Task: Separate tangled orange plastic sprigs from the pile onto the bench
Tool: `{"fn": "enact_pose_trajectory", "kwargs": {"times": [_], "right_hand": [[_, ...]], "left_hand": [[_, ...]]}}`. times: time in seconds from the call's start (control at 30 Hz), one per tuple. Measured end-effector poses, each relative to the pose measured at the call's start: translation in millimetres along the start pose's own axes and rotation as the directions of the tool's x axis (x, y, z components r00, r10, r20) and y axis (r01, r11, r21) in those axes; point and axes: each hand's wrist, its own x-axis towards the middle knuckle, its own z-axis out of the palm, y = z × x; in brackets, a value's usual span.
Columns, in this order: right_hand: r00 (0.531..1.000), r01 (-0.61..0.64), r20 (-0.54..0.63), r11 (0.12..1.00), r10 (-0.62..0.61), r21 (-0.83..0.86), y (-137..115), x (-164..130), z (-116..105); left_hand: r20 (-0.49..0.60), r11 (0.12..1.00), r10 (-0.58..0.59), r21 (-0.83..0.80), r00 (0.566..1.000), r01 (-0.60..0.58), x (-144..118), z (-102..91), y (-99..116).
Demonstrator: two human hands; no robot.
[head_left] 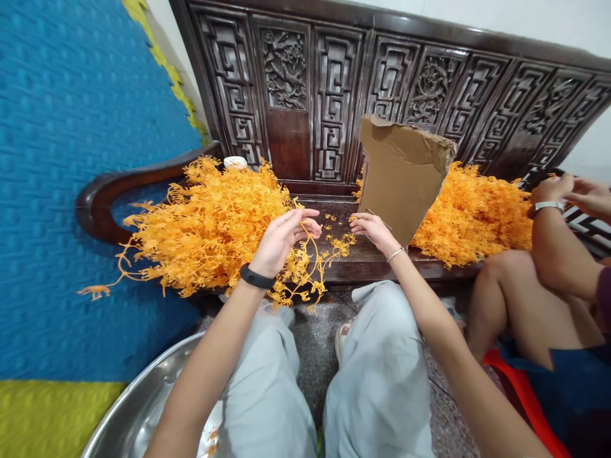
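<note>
My left hand [282, 239] pinches an orange plastic sprig [305, 273] that hangs down over the front edge of the dark wooden bench [363, 261]. My right hand [375, 230] rests on the bench seat with its fingers on small orange pieces [342, 242], beside a torn cardboard sheet [403, 172] that stands upright. A big heap of orange plastic sprigs [210, 222] lies left of my left hand. A second orange heap [472, 213] lies behind the cardboard on the right.
Another person sits at the right, their knee [501, 273] against the bench and hands [568, 191] near the right heap. A steel basin [138, 407] sits at the lower left. Blue foam mats [71, 127] stand on the left. The carved bench back [334, 95] rises behind.
</note>
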Motion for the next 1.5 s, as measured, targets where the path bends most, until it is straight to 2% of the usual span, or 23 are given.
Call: {"fn": "enact_pose_trajectory", "kwargs": {"times": [0.3,0.5,0.6,0.7,0.77,0.9,1.0,1.1,1.2,1.33,1.5], "right_hand": [[1.000,-0.005,0.030,1.000,0.005,-0.010,-2.6,-4.0,1.9],[0.977,0.076,0.202,0.996,-0.067,-0.040,-6.3,-11.8,3.1],[0.938,0.185,0.306,0.982,-0.163,-0.046,-13.4,-22.2,5.7],[0.851,0.310,0.473,0.945,-0.227,-0.105,-22.2,-40.4,13.6],[0.802,0.414,0.536,0.892,-0.263,-0.181,-25.8,-54.5,22.4],[0.741,0.624,0.523,0.719,-0.420,-0.307,-27.1,-77.8,42.2],[0.715,0.687,0.471,0.644,-0.516,-0.337,-28.5,-86.1,49.2],[0.729,0.681,0.382,0.659,-0.568,-0.320,-32.2,-87.5,47.4],[0.726,0.685,0.316,0.683,-0.611,-0.254,-35.0,-86.9,44.0],[0.723,0.682,0.340,0.702,-0.602,-0.206,-34.4,-89.1,45.5],[0.770,0.607,0.338,0.785,-0.541,-0.126,-32.3,-91.7,48.1]], "left_hand": [[0.022,0.965,-0.075,0.254,0.997,0.067,0.2,4.5,-2.1],[0.013,0.937,-0.064,0.344,0.998,0.055,1.9,9.6,-5.6],[-0.023,0.908,-0.030,0.417,0.999,0.037,3.9,10.5,-9.9],[-0.027,0.901,-0.001,0.434,1.000,0.012,4.7,11.1,-13.1],[-0.029,0.903,0.022,0.429,0.999,-0.007,4.1,10.9,-13.6],[-0.068,0.913,0.056,0.408,0.996,-0.023,1.9,8.9,-11.2],[-0.105,0.932,0.060,0.363,0.993,-0.018,0.6,7.2,-8.5],[-0.087,0.929,0.041,0.369,0.995,-0.006,-0.7,6.6,-6.6],[-0.017,0.901,0.012,0.433,1.000,-0.004,-2.1,7.1,-6.4],[0.061,0.883,-0.002,0.468,0.998,-0.027,-2.3,7.2,-6.7],[0.130,0.901,-0.057,0.434,0.990,-0.005,0.8,7.9,-5.5]]}}
